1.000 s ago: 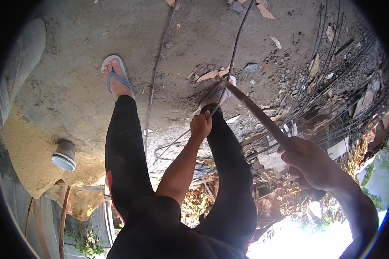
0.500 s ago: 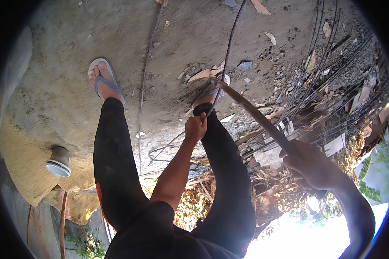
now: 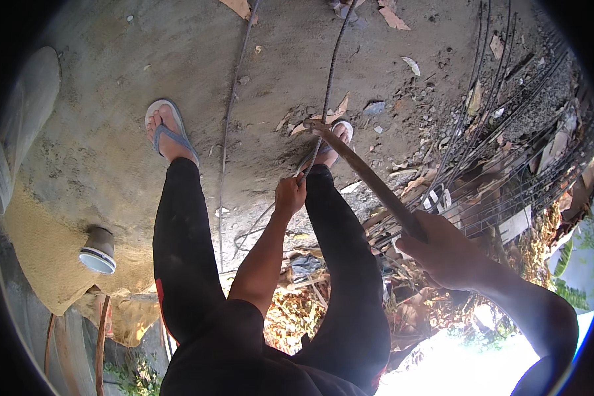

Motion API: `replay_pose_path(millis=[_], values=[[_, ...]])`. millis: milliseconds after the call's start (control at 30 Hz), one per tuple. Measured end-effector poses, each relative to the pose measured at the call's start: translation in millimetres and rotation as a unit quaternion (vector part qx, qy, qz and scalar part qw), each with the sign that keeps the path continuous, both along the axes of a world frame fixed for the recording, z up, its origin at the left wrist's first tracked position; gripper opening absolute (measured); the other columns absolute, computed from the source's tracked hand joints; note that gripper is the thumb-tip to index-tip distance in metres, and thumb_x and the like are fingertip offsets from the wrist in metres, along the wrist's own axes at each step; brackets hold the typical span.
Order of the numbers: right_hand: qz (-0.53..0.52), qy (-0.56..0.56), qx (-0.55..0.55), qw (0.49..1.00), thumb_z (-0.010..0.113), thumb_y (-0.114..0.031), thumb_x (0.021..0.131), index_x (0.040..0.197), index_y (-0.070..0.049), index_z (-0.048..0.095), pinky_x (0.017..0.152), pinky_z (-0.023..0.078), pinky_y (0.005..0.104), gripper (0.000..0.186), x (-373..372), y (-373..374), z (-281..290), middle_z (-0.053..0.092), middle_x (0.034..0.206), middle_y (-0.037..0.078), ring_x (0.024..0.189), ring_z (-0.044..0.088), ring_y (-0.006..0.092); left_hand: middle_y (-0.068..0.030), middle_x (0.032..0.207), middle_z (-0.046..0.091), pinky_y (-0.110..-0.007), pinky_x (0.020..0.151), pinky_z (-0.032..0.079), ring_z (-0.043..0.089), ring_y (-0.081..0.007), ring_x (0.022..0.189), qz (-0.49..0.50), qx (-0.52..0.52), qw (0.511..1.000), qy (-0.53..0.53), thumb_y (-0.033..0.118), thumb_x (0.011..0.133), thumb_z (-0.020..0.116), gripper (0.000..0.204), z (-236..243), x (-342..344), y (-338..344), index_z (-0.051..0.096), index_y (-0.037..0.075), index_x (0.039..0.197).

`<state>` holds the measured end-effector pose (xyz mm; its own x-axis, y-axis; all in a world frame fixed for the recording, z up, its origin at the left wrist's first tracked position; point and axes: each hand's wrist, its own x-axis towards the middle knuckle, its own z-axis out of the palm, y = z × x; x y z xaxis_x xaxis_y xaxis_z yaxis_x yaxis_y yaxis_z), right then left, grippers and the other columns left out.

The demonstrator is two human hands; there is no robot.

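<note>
My left hand (image 3: 289, 195) is closed around a long ribbed steel rebar (image 3: 330, 76) in front of my right leg. From that grip the rod runs away over the ground, past my right foot. On the right, my right hand (image 3: 445, 252) is wrapped around the lower end of a rusty rebar bending bar (image 3: 376, 179). The bar slants up and left, and its hooked head meets the rebar just beyond my left hand. Whether the hook is fully seated on the rod is too small to tell.
Another rod (image 3: 230, 112) lies between my sandalled feet. To the right, several thin rods (image 3: 475, 99) run beside rubble and dry leaves. A grey bucket (image 3: 99, 249) stands at the left by a sand-coloured sheet (image 3: 46, 264). A pale sack-like shape (image 3: 36, 99) is at the far left.
My right hand and the bending bar have shifted left and slightly down the view. My left hand and the rebar have moved a little left. Both grips hold; the view has shifted slightly.
</note>
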<state>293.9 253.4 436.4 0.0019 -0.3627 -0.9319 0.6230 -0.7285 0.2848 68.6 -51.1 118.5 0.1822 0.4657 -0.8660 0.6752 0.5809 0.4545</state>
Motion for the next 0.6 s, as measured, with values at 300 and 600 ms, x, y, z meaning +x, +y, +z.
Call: replay_pose_path(millis=[300,600], values=[[0.006,0.021,0.051,0.998,0.063,-0.017,0.102,0.101,0.0,0.054,0.052,0.048,0.039,0.02,-49,-60,-49,0.059,0.075,0.011,0.058,0.061,0.0225,-0.0296,0.068,0.064,-0.055,0.066,0.049,0.069,-0.0477,0.071,0.004,-0.123,0.99,0.065,0.037,0.103,0.059,0.05,-39,-50,-28,0.07,-0.006,0.079],[-0.071,0.024,0.064,0.995,0.059,-0.016,0.099,0.098,0.006,0.049,0.042,0.053,0.0419,0.024,-47,-80,-58,0.063,0.081,0.022,0.049,0.065,0.0298,-0.0278,0.085,0.072,-0.057,0.079,0.055,0.071,-0.0481,0.086,-0.061,-0.123,0.987,0.086,0.042,0.104,0.059,0.046,-47,-51,-22,0.076,0.0,0.092]])
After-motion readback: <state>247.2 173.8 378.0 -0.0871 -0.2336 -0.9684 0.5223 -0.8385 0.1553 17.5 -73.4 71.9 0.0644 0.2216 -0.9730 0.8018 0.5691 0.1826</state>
